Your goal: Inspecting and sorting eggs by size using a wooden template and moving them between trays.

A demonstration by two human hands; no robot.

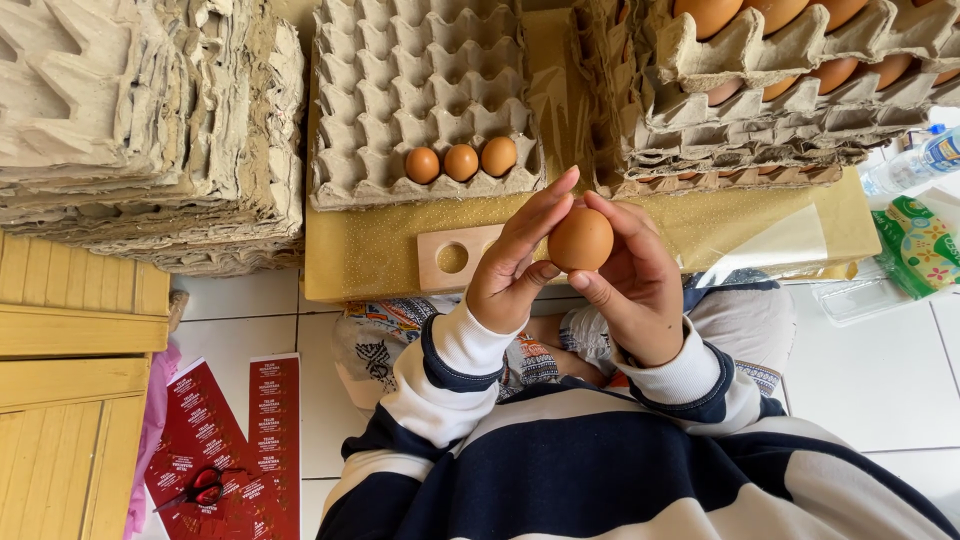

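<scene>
A tall stack of grey pulp trays (150, 130) is sitting at far left above yellow wooden slats (70, 400), with red scissors (200, 492) lying on red printed strips (240, 440) on the white tiled floor (880, 380). At far right, filled trays of brown eggs (780, 60) are piling up on the yellow tabletop (380, 250). Just beside them, a plastic bottle (915, 160) and a green patterned packet (920, 245) are resting.

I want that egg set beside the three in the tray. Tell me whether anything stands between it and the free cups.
Nothing visible does. Both hands, left and right, hold the egg just short of the tray. Between them lies only the low wooden gauge on the yellow board. The cups beside the three eggs are empty.
</scene>
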